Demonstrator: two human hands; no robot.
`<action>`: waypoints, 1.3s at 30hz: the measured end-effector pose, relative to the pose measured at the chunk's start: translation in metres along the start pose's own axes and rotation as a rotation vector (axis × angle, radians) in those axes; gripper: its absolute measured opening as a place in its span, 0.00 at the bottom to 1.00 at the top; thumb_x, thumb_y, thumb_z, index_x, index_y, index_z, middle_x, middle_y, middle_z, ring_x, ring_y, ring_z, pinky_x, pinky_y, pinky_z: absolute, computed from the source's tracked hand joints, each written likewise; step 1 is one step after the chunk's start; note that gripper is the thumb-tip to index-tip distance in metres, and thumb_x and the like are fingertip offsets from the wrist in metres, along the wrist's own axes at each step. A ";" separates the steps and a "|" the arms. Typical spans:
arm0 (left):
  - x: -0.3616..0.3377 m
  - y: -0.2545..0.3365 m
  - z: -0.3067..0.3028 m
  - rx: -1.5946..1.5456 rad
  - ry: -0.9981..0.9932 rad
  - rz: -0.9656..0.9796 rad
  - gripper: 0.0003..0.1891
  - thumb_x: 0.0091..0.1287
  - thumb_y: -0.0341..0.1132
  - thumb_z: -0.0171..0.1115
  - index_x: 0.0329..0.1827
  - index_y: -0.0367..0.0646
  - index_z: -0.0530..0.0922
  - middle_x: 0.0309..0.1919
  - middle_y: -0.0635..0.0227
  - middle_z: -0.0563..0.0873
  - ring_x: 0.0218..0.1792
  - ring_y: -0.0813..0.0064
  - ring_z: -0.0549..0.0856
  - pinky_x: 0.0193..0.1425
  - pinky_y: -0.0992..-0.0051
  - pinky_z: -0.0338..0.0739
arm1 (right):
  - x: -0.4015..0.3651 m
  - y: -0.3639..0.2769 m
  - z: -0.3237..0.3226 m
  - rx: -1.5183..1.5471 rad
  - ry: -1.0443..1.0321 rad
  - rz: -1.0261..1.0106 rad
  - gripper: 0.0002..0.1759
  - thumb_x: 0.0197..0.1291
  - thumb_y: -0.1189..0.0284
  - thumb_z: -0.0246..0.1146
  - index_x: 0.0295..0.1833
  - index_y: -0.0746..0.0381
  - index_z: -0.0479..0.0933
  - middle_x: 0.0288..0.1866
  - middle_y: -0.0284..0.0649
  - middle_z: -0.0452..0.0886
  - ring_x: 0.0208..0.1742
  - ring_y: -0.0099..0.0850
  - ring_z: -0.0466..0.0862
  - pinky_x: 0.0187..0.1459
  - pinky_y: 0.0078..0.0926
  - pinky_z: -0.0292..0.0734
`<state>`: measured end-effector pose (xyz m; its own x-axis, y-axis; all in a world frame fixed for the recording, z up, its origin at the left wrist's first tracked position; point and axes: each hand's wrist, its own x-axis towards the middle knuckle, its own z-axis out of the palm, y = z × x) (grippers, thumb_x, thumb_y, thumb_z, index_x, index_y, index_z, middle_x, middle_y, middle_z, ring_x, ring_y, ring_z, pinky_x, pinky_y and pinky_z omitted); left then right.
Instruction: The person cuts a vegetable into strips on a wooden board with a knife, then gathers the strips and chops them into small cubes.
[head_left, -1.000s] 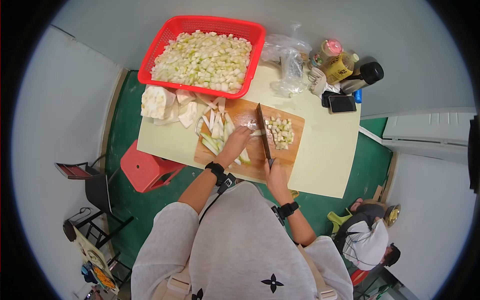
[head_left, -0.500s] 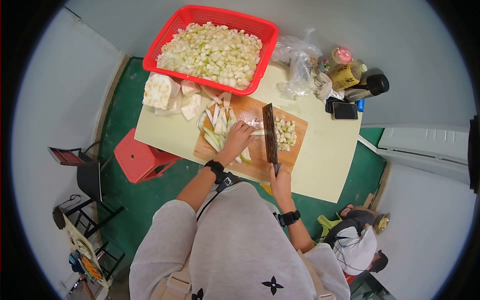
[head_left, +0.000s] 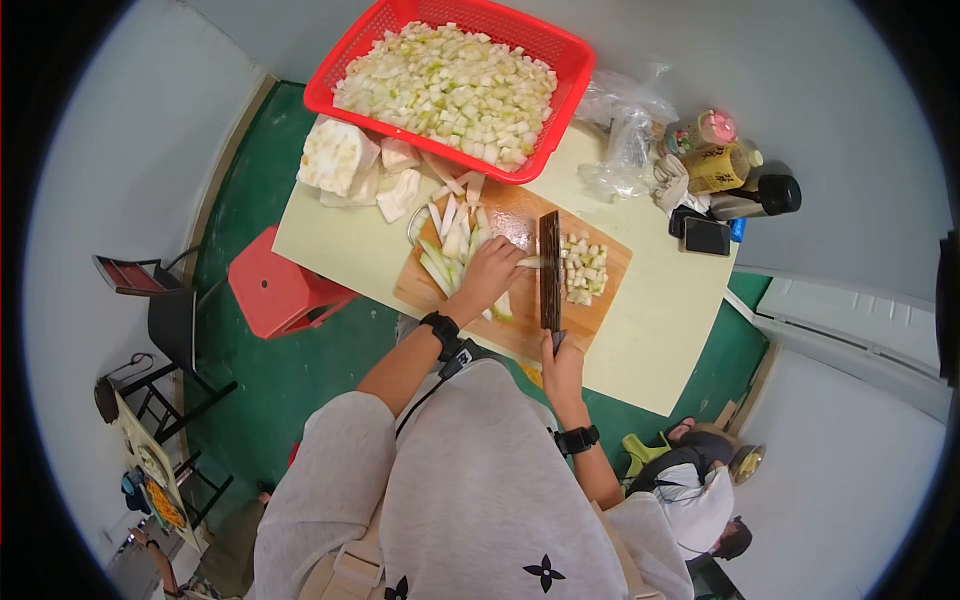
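On the wooden cutting board (head_left: 522, 335), my left hand (head_left: 492, 272) is closed on a pale vegetable strip (head_left: 530, 262), whose end reaches the blade. My right hand (head_left: 564, 372) grips the handle of a cleaver (head_left: 550, 270) whose dark, wide blade stands on the board across the strip. Right of the blade lies a heap of small pale cubes (head_left: 584, 268). Several white and green strips (head_left: 448, 245) lie left of my left hand. Large peeled chunks (head_left: 336, 158) rest on the table beyond the board's left side.
A red basket (head_left: 553, 148) of diced vegetable stands at the table's (head_left: 655, 330) far edge. Plastic bags (head_left: 628, 140), bottles (head_left: 718, 168), a thermos (head_left: 768, 195) and a phone (head_left: 706, 237) are at the far right. A red stool (head_left: 270, 285) stands left. A person (head_left: 700, 495) sits lower right; another is partly visible lower left.
The view has shifted, so the board and basket sit slightly differently in it. Both hands keep their holds, with the blade still beside the cubes. Part of another person now shows at lower left.
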<state>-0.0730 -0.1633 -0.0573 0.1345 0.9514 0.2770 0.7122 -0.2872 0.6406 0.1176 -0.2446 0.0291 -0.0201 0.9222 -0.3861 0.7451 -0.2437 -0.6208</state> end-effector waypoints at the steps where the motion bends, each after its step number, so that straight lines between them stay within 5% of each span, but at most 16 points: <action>1: 0.000 0.000 0.000 0.000 0.000 -0.009 0.13 0.58 0.34 0.69 0.43 0.39 0.82 0.37 0.64 0.82 0.46 0.63 0.78 0.53 0.67 0.74 | 0.001 0.000 0.000 -0.003 -0.009 0.000 0.19 0.70 0.64 0.58 0.33 0.71 0.71 0.22 0.59 0.76 0.25 0.57 0.78 0.28 0.49 0.70; 19: 0.003 -0.001 -0.004 -0.047 -0.052 0.002 0.11 0.60 0.28 0.65 0.45 0.35 0.81 0.38 0.58 0.81 0.46 0.58 0.79 0.53 0.65 0.76 | 0.021 0.003 0.011 0.008 0.017 0.010 0.20 0.72 0.62 0.56 0.36 0.70 0.69 0.23 0.58 0.75 0.26 0.56 0.78 0.27 0.48 0.69; 21: 0.004 -0.002 -0.004 -0.080 -0.040 -0.025 0.11 0.62 0.29 0.64 0.46 0.35 0.80 0.39 0.58 0.81 0.46 0.58 0.79 0.53 0.65 0.76 | 0.024 0.008 0.010 0.059 0.054 0.041 0.22 0.73 0.58 0.56 0.33 0.67 0.70 0.15 0.39 0.69 0.13 0.30 0.73 0.18 0.31 0.68; 25: 0.002 -0.002 -0.003 -0.100 -0.032 -0.041 0.11 0.62 0.29 0.65 0.47 0.36 0.81 0.39 0.59 0.81 0.47 0.58 0.79 0.53 0.65 0.76 | 0.012 -0.011 -0.012 0.200 -0.021 0.214 0.23 0.73 0.59 0.56 0.31 0.68 0.68 0.16 0.45 0.71 0.14 0.35 0.74 0.19 0.35 0.68; 27: 0.002 -0.003 -0.003 -0.111 -0.030 -0.044 0.12 0.61 0.29 0.65 0.48 0.37 0.81 0.39 0.59 0.81 0.47 0.58 0.79 0.53 0.65 0.75 | 0.008 -0.012 -0.018 0.177 -0.015 0.160 0.24 0.72 0.58 0.57 0.29 0.66 0.67 0.13 0.40 0.70 0.11 0.29 0.73 0.17 0.31 0.66; 34: 0.003 -0.003 -0.003 -0.135 -0.039 -0.050 0.13 0.61 0.30 0.65 0.49 0.36 0.81 0.40 0.59 0.82 0.48 0.59 0.79 0.54 0.65 0.75 | -0.003 -0.009 -0.014 0.153 -0.007 0.141 0.22 0.71 0.62 0.58 0.29 0.67 0.67 0.14 0.43 0.70 0.13 0.32 0.72 0.19 0.33 0.66; 36: 0.004 -0.003 -0.004 -0.140 -0.019 -0.050 0.13 0.62 0.30 0.65 0.48 0.36 0.81 0.39 0.59 0.81 0.48 0.59 0.79 0.53 0.65 0.75 | -0.003 0.004 -0.003 0.033 0.082 0.008 0.21 0.73 0.61 0.57 0.29 0.64 0.65 0.14 0.34 0.67 0.12 0.23 0.69 0.15 0.26 0.64; 39: 0.003 -0.007 -0.004 -0.142 -0.019 -0.036 0.12 0.62 0.30 0.65 0.47 0.37 0.80 0.39 0.59 0.81 0.47 0.59 0.79 0.53 0.65 0.76 | -0.009 0.000 0.004 0.024 0.134 0.039 0.20 0.73 0.62 0.57 0.30 0.65 0.66 0.14 0.34 0.67 0.12 0.23 0.68 0.16 0.27 0.63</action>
<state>-0.0798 -0.1588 -0.0582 0.1244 0.9631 0.2388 0.6122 -0.2639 0.7454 0.1152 -0.2537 0.0295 0.0990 0.9431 -0.3173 0.7275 -0.2862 -0.6236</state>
